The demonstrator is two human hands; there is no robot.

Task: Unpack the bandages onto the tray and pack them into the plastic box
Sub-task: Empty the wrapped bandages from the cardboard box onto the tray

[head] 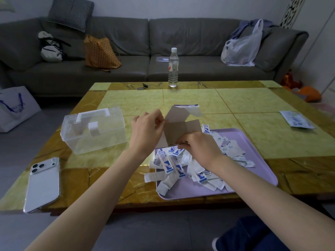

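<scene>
Surface (253, 100) carries the closed plastic box (94, 131) left of my tray (257, 178). Both hands grip the flimsy carton (178, 130) over it: left hand (146, 128) pinching a flap, right hand (198, 145) its lower edge. Bandages (172, 164) lie heaped on the tray, light and slippery, I judge; best pinched in bunches.

Both bare forearms reach forward from the lower edge of the view and converge toward the middle; the left forearm (101, 180) rises from the lower left, the right forearm (262, 187) from the lower right; the left hand (146, 131) is raised higher, its back toward the camera, thumb and fingers pinching the left flap of a cardboard box (179, 131); the right hand (197, 144) sits lower and nearer, knuckles up, its fingers (183, 143) curled in and gripping the box's lower edge; both wrists are slightly bent inward.
</scene>
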